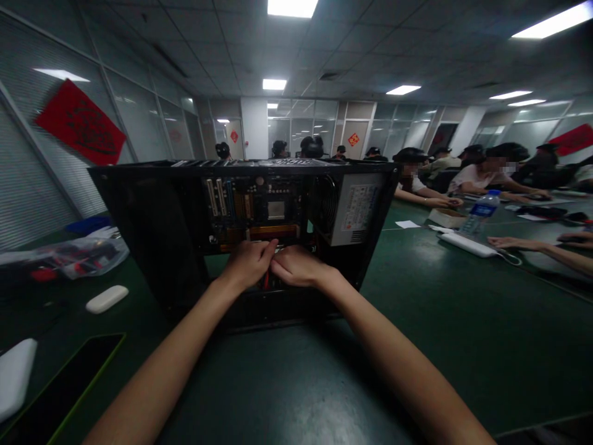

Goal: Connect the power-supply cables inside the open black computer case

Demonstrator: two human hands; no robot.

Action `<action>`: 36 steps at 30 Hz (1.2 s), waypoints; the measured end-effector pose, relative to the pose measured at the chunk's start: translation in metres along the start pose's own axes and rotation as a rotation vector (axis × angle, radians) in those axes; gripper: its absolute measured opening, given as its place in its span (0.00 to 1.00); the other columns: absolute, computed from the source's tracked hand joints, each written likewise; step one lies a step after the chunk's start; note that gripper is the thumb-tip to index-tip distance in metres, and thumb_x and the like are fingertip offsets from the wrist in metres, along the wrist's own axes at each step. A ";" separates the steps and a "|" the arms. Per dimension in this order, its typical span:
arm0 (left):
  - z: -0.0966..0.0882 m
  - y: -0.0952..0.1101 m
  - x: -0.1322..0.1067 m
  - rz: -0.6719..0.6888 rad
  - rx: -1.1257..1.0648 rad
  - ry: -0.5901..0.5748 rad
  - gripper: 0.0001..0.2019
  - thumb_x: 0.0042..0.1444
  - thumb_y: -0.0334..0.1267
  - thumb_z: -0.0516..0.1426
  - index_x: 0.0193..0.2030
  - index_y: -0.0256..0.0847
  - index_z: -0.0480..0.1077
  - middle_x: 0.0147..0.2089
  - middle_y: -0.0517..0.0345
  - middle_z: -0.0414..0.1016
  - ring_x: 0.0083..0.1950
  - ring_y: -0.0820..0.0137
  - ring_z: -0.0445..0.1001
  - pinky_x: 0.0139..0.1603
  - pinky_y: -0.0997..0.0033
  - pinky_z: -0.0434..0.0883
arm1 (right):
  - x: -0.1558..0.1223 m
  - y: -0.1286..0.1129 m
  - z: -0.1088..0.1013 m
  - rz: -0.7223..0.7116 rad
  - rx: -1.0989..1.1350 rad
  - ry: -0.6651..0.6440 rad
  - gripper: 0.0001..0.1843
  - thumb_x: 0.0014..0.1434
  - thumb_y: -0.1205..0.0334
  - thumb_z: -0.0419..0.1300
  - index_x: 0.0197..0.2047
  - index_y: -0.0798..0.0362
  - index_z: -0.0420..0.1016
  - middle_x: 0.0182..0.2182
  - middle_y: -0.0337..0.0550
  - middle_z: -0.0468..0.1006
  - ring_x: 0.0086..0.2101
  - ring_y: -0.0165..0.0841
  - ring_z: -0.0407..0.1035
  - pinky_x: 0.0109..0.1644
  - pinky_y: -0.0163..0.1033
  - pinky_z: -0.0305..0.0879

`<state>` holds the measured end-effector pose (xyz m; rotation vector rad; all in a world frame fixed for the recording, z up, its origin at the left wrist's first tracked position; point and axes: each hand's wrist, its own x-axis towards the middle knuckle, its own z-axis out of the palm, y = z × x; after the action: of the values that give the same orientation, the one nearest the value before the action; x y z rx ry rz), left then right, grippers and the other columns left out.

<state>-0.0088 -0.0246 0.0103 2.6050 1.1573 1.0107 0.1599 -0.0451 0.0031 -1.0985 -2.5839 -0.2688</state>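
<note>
A black computer case (152, 241) lies open toward me on the table, showing its motherboard (291, 191) and, at the right, a power supply (359, 207) with a label. My left hand (249, 262) and my right hand (299, 264) meet inside the case, just below the board's lower edge. Both are closed, thumbs close together. Red and dark cables (266, 281) show beneath and between them. Whatever the fingers pinch is hidden behind the hands.
On the green table (426, 321) at the left lie a plastic bag (92, 256), a white oval object (107, 299) and a dark green-edged slab (69, 383). Rightward stand a water bottle (482, 213), a white power strip (467, 244) and a small box (447, 217). Several people sit around.
</note>
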 end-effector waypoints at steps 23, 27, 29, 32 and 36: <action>0.001 -0.005 0.006 -0.181 -0.308 -0.046 0.36 0.64 0.66 0.34 0.22 0.42 0.65 0.23 0.58 0.66 0.30 0.66 0.67 0.35 0.67 0.62 | -0.011 -0.002 -0.001 -0.450 -0.507 0.357 0.17 0.71 0.71 0.42 0.52 0.52 0.70 0.44 0.48 0.76 0.45 0.36 0.70 0.38 0.39 0.65; 0.003 -0.007 0.005 -0.190 -0.296 -0.048 0.37 0.64 0.66 0.34 0.23 0.41 0.66 0.24 0.57 0.69 0.30 0.65 0.68 0.35 0.67 0.63 | -0.011 0.000 -0.002 -0.489 -0.450 0.354 0.14 0.71 0.69 0.46 0.48 0.52 0.72 0.44 0.49 0.74 0.47 0.38 0.68 0.39 0.40 0.66; 0.003 -0.008 0.004 -0.198 -0.286 -0.044 0.37 0.64 0.67 0.34 0.24 0.41 0.67 0.24 0.57 0.69 0.30 0.65 0.68 0.35 0.67 0.64 | -0.012 0.002 -0.003 -0.496 -0.404 0.345 0.13 0.71 0.69 0.47 0.45 0.53 0.73 0.44 0.49 0.73 0.46 0.38 0.68 0.41 0.41 0.67; 0.002 -0.007 0.002 -0.235 -0.316 -0.080 0.35 0.64 0.67 0.37 0.26 0.40 0.68 0.27 0.56 0.73 0.33 0.64 0.70 0.37 0.67 0.65 | -0.012 0.003 -0.004 -0.485 -0.370 0.361 0.13 0.70 0.70 0.48 0.43 0.55 0.73 0.43 0.50 0.74 0.46 0.39 0.68 0.42 0.42 0.68; 0.003 -0.005 0.000 -0.301 -0.366 -0.125 0.31 0.65 0.64 0.41 0.29 0.40 0.69 0.31 0.53 0.76 0.36 0.61 0.72 0.39 0.66 0.68 | -0.011 0.002 -0.004 -0.449 -0.321 0.354 0.13 0.70 0.70 0.48 0.42 0.55 0.74 0.41 0.50 0.75 0.47 0.40 0.68 0.41 0.42 0.69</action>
<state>-0.0102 -0.0209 0.0063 2.1047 1.1613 0.8849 0.1690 -0.0520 0.0031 -0.4773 -2.4749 -0.9196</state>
